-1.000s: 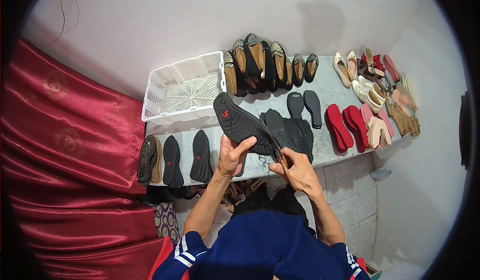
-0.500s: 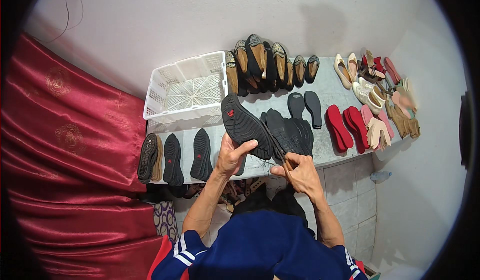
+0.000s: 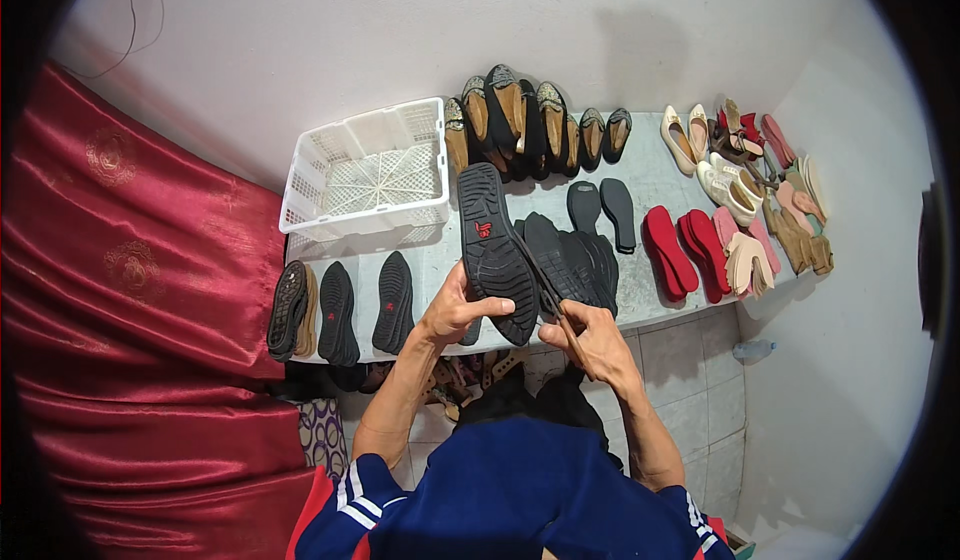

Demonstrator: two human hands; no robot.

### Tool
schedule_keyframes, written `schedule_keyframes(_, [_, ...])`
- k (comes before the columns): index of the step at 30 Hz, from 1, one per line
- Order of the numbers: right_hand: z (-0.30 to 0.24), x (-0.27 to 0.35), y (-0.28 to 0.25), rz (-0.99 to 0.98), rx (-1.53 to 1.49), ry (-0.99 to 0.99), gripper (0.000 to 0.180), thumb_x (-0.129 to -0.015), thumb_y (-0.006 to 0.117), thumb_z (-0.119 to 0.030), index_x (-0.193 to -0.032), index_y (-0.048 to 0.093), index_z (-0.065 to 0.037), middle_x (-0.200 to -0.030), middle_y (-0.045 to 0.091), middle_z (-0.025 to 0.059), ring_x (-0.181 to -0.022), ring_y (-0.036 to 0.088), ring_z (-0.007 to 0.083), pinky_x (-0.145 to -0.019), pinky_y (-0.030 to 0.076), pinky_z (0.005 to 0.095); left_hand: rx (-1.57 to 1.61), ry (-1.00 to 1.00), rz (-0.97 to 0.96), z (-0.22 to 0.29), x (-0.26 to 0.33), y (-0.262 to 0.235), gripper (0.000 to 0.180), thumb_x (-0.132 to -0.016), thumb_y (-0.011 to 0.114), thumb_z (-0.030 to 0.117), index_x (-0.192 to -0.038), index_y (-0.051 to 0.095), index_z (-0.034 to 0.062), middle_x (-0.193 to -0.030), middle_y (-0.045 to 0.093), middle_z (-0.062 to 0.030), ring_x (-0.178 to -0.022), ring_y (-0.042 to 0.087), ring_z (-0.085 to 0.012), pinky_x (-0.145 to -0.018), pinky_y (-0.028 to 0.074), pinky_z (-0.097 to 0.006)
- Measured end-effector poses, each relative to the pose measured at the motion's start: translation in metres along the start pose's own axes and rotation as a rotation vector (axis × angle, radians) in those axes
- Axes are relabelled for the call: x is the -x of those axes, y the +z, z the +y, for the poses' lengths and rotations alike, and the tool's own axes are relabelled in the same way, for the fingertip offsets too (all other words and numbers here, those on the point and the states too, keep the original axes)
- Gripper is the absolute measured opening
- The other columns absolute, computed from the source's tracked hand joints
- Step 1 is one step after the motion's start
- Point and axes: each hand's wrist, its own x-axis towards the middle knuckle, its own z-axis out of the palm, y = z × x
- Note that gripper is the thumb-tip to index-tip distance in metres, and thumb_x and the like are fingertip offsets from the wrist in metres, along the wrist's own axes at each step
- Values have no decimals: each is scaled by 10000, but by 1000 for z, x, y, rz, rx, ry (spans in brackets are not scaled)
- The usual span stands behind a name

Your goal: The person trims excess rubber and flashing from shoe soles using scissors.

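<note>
A black shoe sole (image 3: 488, 250) with a small red mark stands tilted above the table's front edge, its ribbed underside toward me. My left hand (image 3: 452, 310) is closed round its left edge, the thumb lying across the ribs. In my right hand (image 3: 596, 342) is a pair of scissors (image 3: 552, 300), the dark blades lying along the sole's right edge. My fingers partly cover the scissors' handles. Just behind the blades, a pile of black soles (image 3: 572, 260) rests on the table.
Left of my hands, stacked black soles (image 3: 394, 305) line the front of the table. A white plastic crate (image 3: 365, 222) stands behind them. Black flat shoes (image 3: 507, 120) are lined up along the wall. Red insoles (image 3: 668, 255) and cream shoes (image 3: 728, 190) lie at the right.
The held sole has turned more upright, its upper end swinging to the right. The scissors have stayed beside its right edge, and both hands keep their grip.
</note>
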Motion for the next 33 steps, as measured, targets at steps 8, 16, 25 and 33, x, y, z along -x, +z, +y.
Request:
schedule_keyframes(8, [2,4,-2,18,-49,9,668,-781,829,-578,-647,518,-2,-567,438,25,-558,417,122,-521,369,343,-66,74,24,6,3,6,737,-797,787,-6,-1448,442,-6,-1289,625,-108,-1193,622,-210,-1052,506,-359])
schedule_keyframes(16, [25,1,6,-175,-76,30,410,-875,764,-408,-841,582,-42,-662,540,-16,-539,500,67,-472,376,255,111,-7,167,22,-8,-5,406,-966,694,73,-1345,552,50,-1137,693,-50,-1005,700,-142,-875,597,-312])
schedule_keyframes(25, [34,-5,18,-89,-100,-59,287,-854,717,-266,-834,597,-6,-677,580,13,-542,482,79,-496,371,262,99,-14,158,16,-5,-3,442,-953,710,57,-1359,536,33,-1163,691,-82,-1023,708,-155,-893,615,-308])
schedule_keyframes(33, [27,-1,19,-28,-162,-4,246,-833,743,-199,-753,595,-20,-578,492,-18,-480,447,63,-464,340,264,142,10,151,18,-9,3,450,-951,707,47,-1364,529,27,-1170,689,-87,-1026,710,-164,-899,615,-324])
